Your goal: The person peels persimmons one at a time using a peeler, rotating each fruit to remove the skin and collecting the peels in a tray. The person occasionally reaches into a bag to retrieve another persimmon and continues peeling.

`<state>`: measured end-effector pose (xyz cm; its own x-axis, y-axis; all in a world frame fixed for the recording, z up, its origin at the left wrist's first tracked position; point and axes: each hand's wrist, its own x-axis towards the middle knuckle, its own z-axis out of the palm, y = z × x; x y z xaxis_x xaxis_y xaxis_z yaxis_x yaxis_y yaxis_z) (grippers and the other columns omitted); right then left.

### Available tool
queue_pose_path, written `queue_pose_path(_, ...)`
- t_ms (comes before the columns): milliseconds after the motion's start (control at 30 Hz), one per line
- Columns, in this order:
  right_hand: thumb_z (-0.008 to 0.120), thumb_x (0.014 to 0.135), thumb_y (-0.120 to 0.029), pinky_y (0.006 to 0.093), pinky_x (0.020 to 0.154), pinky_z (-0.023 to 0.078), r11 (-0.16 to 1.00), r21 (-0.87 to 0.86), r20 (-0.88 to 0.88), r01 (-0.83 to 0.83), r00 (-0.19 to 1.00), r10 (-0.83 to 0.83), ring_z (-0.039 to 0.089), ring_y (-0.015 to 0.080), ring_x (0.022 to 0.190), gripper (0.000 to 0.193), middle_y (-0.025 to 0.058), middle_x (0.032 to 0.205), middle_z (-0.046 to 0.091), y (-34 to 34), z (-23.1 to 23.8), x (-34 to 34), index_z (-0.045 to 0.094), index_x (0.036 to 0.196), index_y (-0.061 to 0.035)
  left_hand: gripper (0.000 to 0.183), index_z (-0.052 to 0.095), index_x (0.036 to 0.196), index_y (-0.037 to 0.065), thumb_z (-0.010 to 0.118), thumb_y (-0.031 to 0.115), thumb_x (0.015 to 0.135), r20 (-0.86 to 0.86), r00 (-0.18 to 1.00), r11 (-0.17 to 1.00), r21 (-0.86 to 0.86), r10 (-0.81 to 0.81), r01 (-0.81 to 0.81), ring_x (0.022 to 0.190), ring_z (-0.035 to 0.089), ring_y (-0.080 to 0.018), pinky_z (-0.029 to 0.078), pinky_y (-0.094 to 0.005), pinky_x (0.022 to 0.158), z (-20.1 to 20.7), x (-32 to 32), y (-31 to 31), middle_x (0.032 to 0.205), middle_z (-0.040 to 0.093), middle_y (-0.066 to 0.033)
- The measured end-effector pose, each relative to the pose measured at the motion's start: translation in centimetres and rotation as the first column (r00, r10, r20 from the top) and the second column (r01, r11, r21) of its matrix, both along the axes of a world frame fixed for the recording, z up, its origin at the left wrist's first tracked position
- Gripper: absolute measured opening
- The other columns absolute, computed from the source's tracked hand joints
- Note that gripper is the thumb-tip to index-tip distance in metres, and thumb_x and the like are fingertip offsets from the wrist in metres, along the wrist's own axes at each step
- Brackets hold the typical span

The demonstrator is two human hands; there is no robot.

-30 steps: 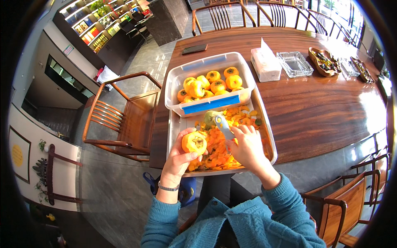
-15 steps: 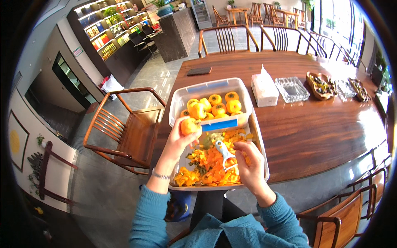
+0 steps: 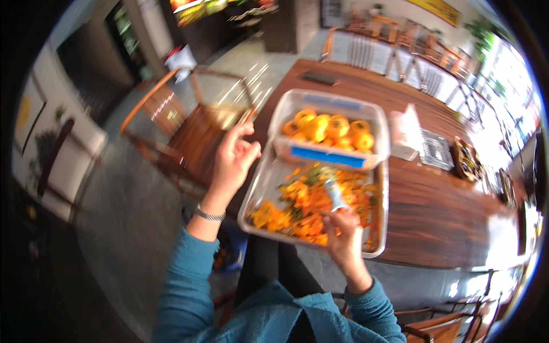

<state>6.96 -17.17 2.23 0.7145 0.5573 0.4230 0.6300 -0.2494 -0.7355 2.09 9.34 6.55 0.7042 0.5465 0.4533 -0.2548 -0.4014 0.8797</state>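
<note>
My left hand (image 3: 233, 160) is raised left of the tray, fingers apart and holding nothing. My right hand (image 3: 346, 231) is low over the tray's near right part, with closed fingers at the lower end of a light-blue and white peeler (image 3: 336, 195); its blade is hidden under them. Orange peels (image 3: 309, 214), with some greenish bits, lie heaped in the shallow tray (image 3: 260, 184). At its far end, a clear plastic box (image 3: 280, 117) with blue clips holds several orange persimmons (image 3: 337, 126). The picture is somewhat smeared.
Tray and box stand at the near left of a dark wooden table (image 3: 446, 217). Beyond are a dark flat phone-like object (image 3: 320, 78), a tissue pack (image 3: 405, 134), a glass ashtray (image 3: 436, 150) and a wooden bowl (image 3: 468, 159). A wooden armchair (image 3: 183, 128) stands left.
The persimmon has left my left hand, which has risen and moved left of the box, its fingers spreading. My right hand has come down onto the peeler. The whole view has swung left.
</note>
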Motion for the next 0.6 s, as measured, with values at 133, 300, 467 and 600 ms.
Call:
queue_pose_path(133,0.056,0.075,0.003,0.0342,0.071,0.044,0.99,-0.137,0.073,0.025,0.997,-0.016,0.058,0.0246,0.084,0.026,0.0118,0.091,0.059,0.9,-0.4,1.1,0.061,0.1,-0.0021,0.034,0.05,0.116,0.003,0.058,0.007,0.083,-0.027,0.944,0.933,-0.142,0.329,-0.33,0.069,0.058,-0.0094,0.041,-0.0206,0.056,-3.2,-11.6,6.1,0.102,0.055,-0.0046)
queue_pose_path(300,0.05,0.07,0.006,0.0381,0.101,0.033,0.99,-0.137,0.136,-0.025,0.99,0.044,0.04,0.0299,0.122,0.06,0.0164,0.132,0.039,3.9,0.8,1.1,0.044,0.128,-0.0053,0.028,0.052,0.113,0.004,0.055,0.007,0.086,-0.276,0.796,0.731,-0.316,0.539,-0.605,0.068,0.057,-0.0104,0.041,-0.0215,0.055,-11.4,-23.9,11.9,0.098,0.055,-0.0047)
queue_pose_path(467,0.055,0.081,-0.017,0.0454,0.104,0.025,0.902,-0.431,0.339,-0.037,0.919,0.2,0.034,0.0341,0.126,0.045,0.018,0.134,0.038,9.7,2.8,-0.7,0.048,0.124,-0.0046,0.024,0.054,0.106,0.003,0.056,0.014,0.085,-0.552,0.722,0.584,-0.445,0.418,-0.679,0.068,0.058,-0.011,0.042,-0.0217,0.055,-23.7,-30.5,14.7,0.087,0.059,-0.0039)
queue_pose_path(600,0.048,0.083,-0.003,0.0388,0.092,0.038,0.796,-0.58,0.318,-0.175,0.85,0.419,0.052,0.0282,0.103,0.023,0.0173,0.105,0.055,17.0,4.2,-2.4,0.055,0.105,0.0025,0.02,0.056,0.1,0.003,0.057,0.011,0.083,-0.622,0.716,0.33,-0.635,0.317,-0.698,0.067,0.062,-0.014,0.046,-0.0236,0.051,-36.6,-31.2,15.7,0.086,0.06,-0.0055)
